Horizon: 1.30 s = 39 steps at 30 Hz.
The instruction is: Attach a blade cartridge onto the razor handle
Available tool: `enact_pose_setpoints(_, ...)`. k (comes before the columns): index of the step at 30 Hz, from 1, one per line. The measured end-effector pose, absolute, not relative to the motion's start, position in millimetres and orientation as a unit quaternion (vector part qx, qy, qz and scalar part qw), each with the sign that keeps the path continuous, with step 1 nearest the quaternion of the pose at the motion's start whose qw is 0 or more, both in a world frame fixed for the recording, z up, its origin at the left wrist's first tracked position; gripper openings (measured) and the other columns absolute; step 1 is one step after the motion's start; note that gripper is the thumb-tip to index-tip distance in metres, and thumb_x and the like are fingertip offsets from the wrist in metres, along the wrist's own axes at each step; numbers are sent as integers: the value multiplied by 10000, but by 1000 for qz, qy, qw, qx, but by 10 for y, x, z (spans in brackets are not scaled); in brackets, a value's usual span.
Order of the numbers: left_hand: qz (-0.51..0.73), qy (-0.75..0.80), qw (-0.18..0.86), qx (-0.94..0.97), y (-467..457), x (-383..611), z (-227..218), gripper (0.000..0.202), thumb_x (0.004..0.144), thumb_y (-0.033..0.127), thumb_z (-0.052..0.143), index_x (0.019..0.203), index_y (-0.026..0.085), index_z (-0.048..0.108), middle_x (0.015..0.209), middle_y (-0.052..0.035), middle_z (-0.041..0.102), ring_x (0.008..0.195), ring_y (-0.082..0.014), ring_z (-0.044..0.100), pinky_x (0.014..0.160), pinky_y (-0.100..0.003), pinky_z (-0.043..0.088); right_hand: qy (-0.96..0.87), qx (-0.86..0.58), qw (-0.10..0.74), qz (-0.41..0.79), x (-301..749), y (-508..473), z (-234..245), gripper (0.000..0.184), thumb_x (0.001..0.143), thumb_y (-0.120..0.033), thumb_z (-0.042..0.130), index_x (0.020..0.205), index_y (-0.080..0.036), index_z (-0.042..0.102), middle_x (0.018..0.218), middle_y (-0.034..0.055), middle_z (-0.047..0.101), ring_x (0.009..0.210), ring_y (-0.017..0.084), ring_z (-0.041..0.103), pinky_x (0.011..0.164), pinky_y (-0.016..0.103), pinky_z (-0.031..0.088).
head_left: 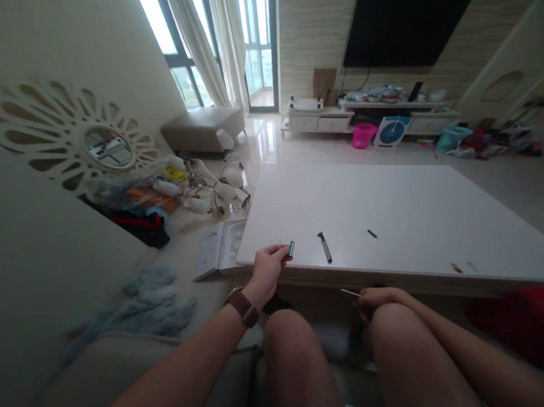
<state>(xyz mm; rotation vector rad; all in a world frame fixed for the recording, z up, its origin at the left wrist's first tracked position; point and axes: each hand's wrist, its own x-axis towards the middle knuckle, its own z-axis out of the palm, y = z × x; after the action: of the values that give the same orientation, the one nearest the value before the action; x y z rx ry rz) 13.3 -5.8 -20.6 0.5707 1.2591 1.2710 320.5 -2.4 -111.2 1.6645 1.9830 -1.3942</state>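
My left hand (271, 263), with a brown-strapped watch (243, 307) at the wrist, pinches a small flat green-and-white rectangular piece (291, 249) over the near edge of the white table (355, 196). Down by my right knee, my right hand (371, 300) is closed on a thin pale stick (350, 292) that points left, below the table's edge. Between the two hands, on the tabletop, lies a slim tool (325, 248) with a grey handle and dark ends. Farther right is a short dark green strip (372, 233).
Near the table's right front lie a small brownish piece (456, 268) and a pale one (472, 266). Left of the table, a chandelier (218, 185) and an open white box (221, 247) rest on the floor. A red object (518, 320) sits at right.
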Motion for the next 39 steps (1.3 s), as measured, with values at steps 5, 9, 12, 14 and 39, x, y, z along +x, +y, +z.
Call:
enact_pose_setpoints(5, 548, 542, 588, 243, -64, 136, -193, 211, 577, 268, 805, 715, 127, 731, 708, -57, 681, 642, -120, 604, 633, -245, 381, 680, 429, 168, -570, 3047, 54, -624, 463, 861, -504, 500, 639, -130, 659, 616, 81, 608, 613, 191, 565, 639, 303, 448)
enact_pose_setpoints(9, 549, 546, 585, 241, -66, 135, -191, 212, 572, 274, 803, 713, 132, 732, 698, -55, 679, 650, -123, 607, 636, -242, 381, 784, 449, -8, -428, 2693, 132, 189, 508, 922, -600, 438, 712, -164, 590, 674, 46, 559, 621, 166, 465, 579, 282, 346)
enact_pose_setpoints(12, 550, 553, 578, 240, -62, 130, -194, 226, 571, 280, 801, 728, 131, 738, 721, -64, 690, 659, -123, 609, 632, -240, 375, 799, 441, -205, -354, 2331, 257, 615, 439, 921, -585, 482, 756, -184, 555, 684, 18, 500, 636, 158, 427, 592, 280, 315)
enact_pose_setpoints(14, 552, 556, 574, 239, -60, 127, -194, 232, 568, 280, 802, 735, 131, 741, 744, -72, 699, 667, -123, 607, 633, -240, 371, 774, 417, -293, -377, 2106, 357, 641, 391, 921, -566, 501, 820, -193, 558, 717, 16, 486, 657, 157, 419, 594, 278, 309)
enact_pose_setpoints(39, 558, 567, 561, 230, -50, 123, -205, 215, 569, 281, 796, 725, 143, 742, 728, -50, 689, 659, -118, 602, 630, -238, 358, 790, 456, -246, -329, 1997, 455, -122, 388, 947, -481, 512, 817, -176, 713, 586, -10, 510, 567, 125, 416, 555, 266, 242)
